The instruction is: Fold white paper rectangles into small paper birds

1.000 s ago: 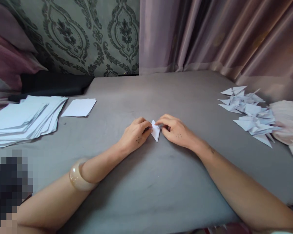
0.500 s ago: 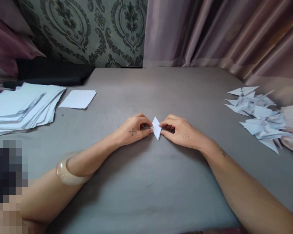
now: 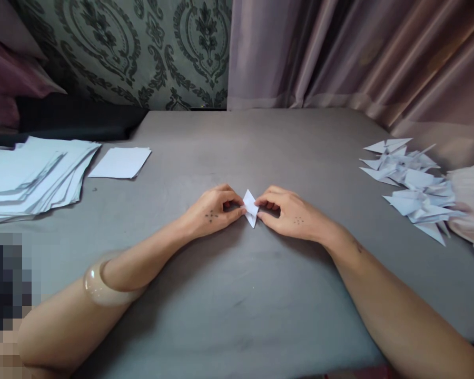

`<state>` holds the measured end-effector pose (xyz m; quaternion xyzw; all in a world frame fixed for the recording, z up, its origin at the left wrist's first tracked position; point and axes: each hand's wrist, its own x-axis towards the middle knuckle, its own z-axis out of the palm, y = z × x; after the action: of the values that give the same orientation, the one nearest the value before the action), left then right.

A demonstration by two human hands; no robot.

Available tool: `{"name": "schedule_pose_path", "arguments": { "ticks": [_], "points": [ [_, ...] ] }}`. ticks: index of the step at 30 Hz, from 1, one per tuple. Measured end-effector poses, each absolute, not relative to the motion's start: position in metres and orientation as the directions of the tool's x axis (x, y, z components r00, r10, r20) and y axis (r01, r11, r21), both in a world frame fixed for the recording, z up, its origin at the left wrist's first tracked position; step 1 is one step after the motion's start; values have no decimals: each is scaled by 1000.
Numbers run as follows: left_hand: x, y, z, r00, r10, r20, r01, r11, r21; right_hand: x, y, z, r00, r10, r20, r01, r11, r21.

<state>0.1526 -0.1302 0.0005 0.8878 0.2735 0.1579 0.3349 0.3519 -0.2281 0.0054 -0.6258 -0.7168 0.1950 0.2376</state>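
Observation:
A small white folded paper (image 3: 250, 206), shaped like a narrow diamond, is held between my hands above the middle of the grey surface. My left hand (image 3: 213, 209) pinches its left corner between thumb and fingers. On the opposite side, my right hand (image 3: 288, 213) grips the right edge with thumb and fingertips. A crease or flap edge crosses the paper's middle. A pale bangle (image 3: 102, 287) circles my left forearm.
Large white sheets (image 3: 31, 179) lie stacked at the left, beside a smaller pile of square papers (image 3: 120, 162). Several folded paper figures (image 3: 414, 184) are heaped at the right, next to a pale cloth (image 3: 470, 197). Black fabric (image 3: 75, 118) lies at the back left.
A flap on the small paper has shifted, so a fold line now shows across its middle. Both hands keep their pinch. The whole view has moved slightly.

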Motion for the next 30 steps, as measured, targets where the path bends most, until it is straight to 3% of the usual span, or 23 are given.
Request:
{"name": "schedule_pose_path", "arguments": {
  "ticks": [10, 24, 30],
  "points": [
    [154, -133, -6, 815, 540, 209, 350, -747, 565, 349, -229, 9, -110, 989, 98, 821, 146, -552],
    [154, -134, -12, 801, 551, 235, 384, -773, 505, 346, -228, 1, -84, 986, 142, 851, 145, -504],
    [157, -137, -7, 781, 598, 180, 441, -732, 519, 346, -227, 0, -61, 989, 136, 855, 122, -504]
  ]
}}
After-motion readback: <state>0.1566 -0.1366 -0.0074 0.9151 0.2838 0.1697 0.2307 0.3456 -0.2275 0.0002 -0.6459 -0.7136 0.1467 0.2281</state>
